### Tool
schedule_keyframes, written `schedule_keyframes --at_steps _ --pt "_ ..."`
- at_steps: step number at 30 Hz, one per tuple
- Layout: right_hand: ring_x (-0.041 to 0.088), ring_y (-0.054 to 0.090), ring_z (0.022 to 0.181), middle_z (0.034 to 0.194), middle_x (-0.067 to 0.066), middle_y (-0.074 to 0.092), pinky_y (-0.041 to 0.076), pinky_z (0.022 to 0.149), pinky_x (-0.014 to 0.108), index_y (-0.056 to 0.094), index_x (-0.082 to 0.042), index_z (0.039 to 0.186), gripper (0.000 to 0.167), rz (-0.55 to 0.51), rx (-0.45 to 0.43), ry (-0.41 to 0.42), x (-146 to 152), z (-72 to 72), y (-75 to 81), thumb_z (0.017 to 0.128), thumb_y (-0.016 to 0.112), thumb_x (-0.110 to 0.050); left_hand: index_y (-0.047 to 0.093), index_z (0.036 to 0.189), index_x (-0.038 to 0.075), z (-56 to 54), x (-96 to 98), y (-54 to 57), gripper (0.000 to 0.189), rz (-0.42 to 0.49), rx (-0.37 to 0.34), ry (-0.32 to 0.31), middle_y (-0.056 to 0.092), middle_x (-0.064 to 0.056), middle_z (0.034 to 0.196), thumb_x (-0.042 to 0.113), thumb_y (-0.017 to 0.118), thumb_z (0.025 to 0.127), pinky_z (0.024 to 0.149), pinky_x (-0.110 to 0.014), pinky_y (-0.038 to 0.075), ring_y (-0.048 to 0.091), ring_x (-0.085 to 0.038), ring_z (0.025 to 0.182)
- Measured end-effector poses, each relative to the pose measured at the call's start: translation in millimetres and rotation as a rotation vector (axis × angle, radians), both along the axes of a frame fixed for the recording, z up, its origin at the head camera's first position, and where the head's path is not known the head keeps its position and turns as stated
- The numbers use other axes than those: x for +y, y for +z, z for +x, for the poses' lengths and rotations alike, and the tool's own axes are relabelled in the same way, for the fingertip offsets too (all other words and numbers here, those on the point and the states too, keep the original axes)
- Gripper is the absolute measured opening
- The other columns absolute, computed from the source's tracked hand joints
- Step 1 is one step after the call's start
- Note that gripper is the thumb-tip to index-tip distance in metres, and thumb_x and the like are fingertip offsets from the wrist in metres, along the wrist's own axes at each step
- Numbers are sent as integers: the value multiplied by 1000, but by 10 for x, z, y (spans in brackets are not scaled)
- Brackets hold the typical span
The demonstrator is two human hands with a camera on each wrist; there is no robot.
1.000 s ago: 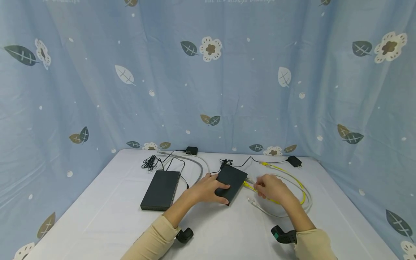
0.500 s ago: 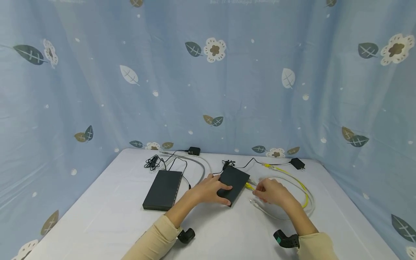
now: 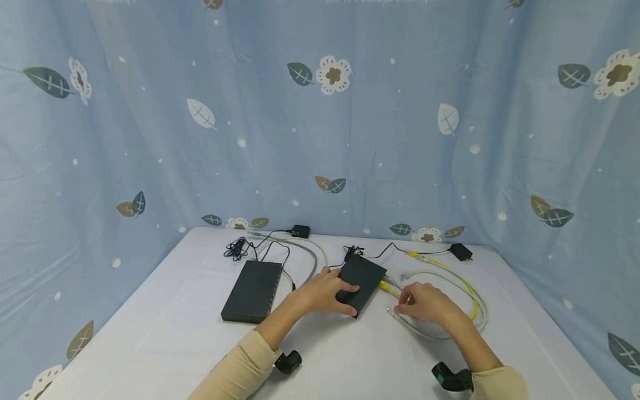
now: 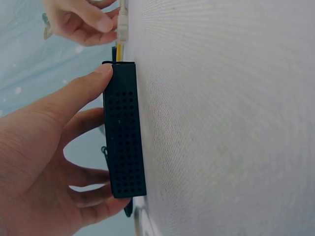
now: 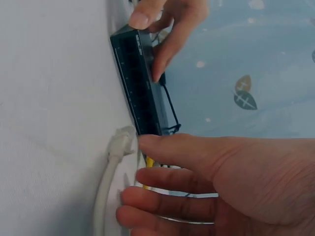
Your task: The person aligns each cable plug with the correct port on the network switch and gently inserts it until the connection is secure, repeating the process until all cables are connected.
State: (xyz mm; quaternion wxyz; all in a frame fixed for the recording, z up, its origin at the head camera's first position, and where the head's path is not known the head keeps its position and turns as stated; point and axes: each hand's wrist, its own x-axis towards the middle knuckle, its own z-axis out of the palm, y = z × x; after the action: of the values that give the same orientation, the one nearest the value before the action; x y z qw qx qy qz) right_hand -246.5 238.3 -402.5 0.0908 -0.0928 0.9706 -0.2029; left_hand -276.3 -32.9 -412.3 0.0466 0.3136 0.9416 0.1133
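My left hand (image 3: 320, 291) holds a small black network switch (image 3: 367, 275) by its edges. In the left wrist view, thumb and fingers span the vented side of the switch (image 4: 125, 142). My right hand (image 3: 427, 303) is beside the loose clear plug (image 3: 392, 312) of a light grey Ethernet cable (image 3: 420, 333). The right wrist view shows its thumb and loosely bent fingers close to that plug (image 5: 122, 142), with nothing pinched between them. A yellow Ethernet cable (image 3: 389, 289) and another light grey one run from the port side of the switch.
A larger black switch (image 3: 252, 291) lies to the left, with a grey cable (image 3: 307, 256) and thin black cords behind it. Black power adapters (image 3: 301, 231) sit at the back. The yellow cable loops right. A patterned blue curtain (image 3: 320, 139) hangs behind the white table (image 3: 150, 333).
My right hand has drawn away from the cables at the switch and come toward the front, to the loose grey cable's plug. The left hand keeps its hold on the switch.
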Motion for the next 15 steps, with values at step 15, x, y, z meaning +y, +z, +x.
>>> schedule_keyframes --at_steps 15 --pt "12 54 60 65 -1 61 42 56 26 67 -13 72 17 -24 -74 49 56 13 -37 77 83 -17 56 137 41 -14 -6 -12 61 -9 -11 -4 36 -20 155 64 69 81 104 -57 43 37 -42 139"
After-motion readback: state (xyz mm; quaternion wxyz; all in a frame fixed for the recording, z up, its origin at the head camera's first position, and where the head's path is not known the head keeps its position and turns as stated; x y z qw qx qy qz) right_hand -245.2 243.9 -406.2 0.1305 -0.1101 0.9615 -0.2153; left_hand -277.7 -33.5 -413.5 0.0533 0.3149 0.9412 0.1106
